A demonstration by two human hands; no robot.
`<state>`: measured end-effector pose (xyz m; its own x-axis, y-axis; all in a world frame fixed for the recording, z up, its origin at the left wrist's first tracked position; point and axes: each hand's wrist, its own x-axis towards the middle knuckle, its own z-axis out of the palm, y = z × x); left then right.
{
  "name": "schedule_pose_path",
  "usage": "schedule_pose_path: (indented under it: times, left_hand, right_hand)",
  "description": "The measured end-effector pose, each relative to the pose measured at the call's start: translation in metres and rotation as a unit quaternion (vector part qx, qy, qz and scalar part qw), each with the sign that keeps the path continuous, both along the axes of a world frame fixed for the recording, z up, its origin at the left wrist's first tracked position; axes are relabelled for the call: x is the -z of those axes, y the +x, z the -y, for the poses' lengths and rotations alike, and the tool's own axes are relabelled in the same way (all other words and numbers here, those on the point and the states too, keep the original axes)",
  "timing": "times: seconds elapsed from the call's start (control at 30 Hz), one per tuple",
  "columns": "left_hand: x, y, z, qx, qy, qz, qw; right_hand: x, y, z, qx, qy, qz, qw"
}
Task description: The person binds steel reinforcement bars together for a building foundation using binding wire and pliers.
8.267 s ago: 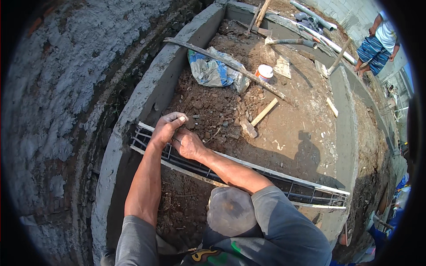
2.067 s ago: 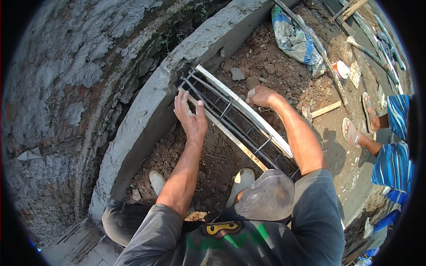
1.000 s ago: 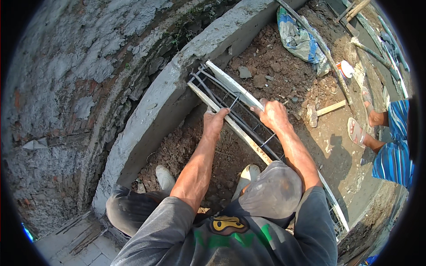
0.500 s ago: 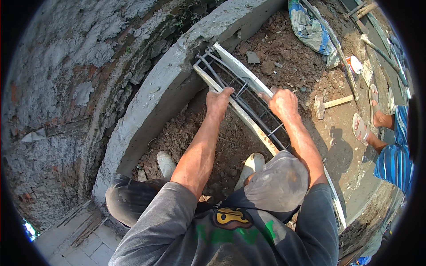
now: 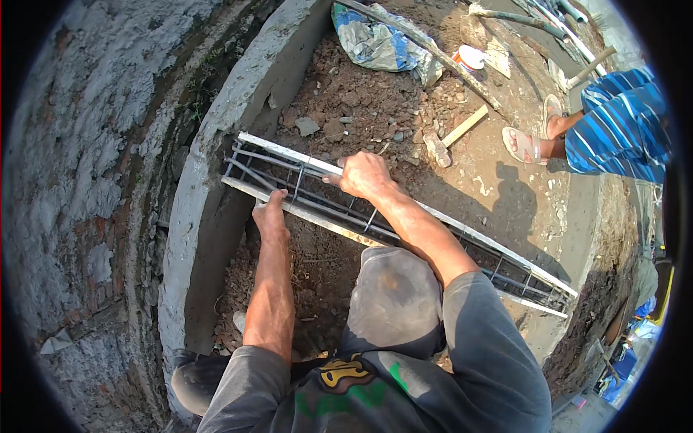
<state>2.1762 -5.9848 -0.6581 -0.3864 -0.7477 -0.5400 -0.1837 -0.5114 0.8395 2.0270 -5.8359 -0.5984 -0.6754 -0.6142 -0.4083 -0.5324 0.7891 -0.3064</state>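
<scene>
A long rebar cage (image 5: 382, 229) of rods and cross ties lies between two narrow wooden boards, running from the concrete wall on the left to the lower right. My left hand (image 5: 272, 216) is closed on the near board (image 5: 336, 229), its thumb over the top edge and its other fingers mostly hidden below. My right hand (image 5: 365, 175) grips the far white-edged board (image 5: 498, 249) from above, its fingers curled over the edge. My right knee (image 5: 395, 292) is bent up close to the near board.
A concrete wall (image 5: 216, 144) borders the left. Beyond the boards lie rubble soil, a hammer (image 5: 462, 128), a plastic sack (image 5: 382, 43), a white-and-red tub (image 5: 471, 58) and a pole (image 5: 426, 47). At the right, a person in sandals (image 5: 521, 146) and striped blue cloth is near.
My view has swung to the right, so the scene sits further left and the cage's far right end shows. Both hands stay on the boards; the right hand's fingers now curl over the far one.
</scene>
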Motion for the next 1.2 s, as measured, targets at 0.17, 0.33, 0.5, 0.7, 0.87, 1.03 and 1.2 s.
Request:
schedule_pose_path:
  times: [0.17,0.33,0.5,0.7,0.87,1.03,1.2]
  left_hand:
    - [0.013,-0.004,0.001,0.062,0.013,0.007,0.998]
    - [-0.005,-0.008,-0.002,0.134,0.021,0.027,0.99]
    - [-0.015,-0.008,-0.005,0.106,-0.033,0.048,0.993]
    - [-0.019,0.005,-0.006,0.138,-0.467,0.091,0.869]
    - [-0.045,-0.02,-0.013,0.279,-0.584,0.148,0.748]
    - [-0.052,-0.04,-0.015,0.315,-0.552,0.122,0.762]
    - [-0.034,-0.002,-0.009,0.293,-0.533,0.158,0.778]
  right_hand:
    - [0.007,-0.002,-0.012,0.008,-0.016,-0.014,1.0]
    - [0.006,0.0,-0.017,-0.002,-0.018,-0.024,1.0]
    - [0.014,0.013,-0.048,0.029,-0.15,-0.083,0.985]
    - [0.002,-0.009,-0.123,0.195,-0.17,-0.062,0.964]
    - [0.01,0.01,-0.033,0.005,-0.301,-0.093,0.949]
    - [0.027,-0.015,0.013,-0.069,-0.178,0.039,0.981]
    - [0.025,-0.014,0.023,-0.038,-0.177,0.094,0.979]
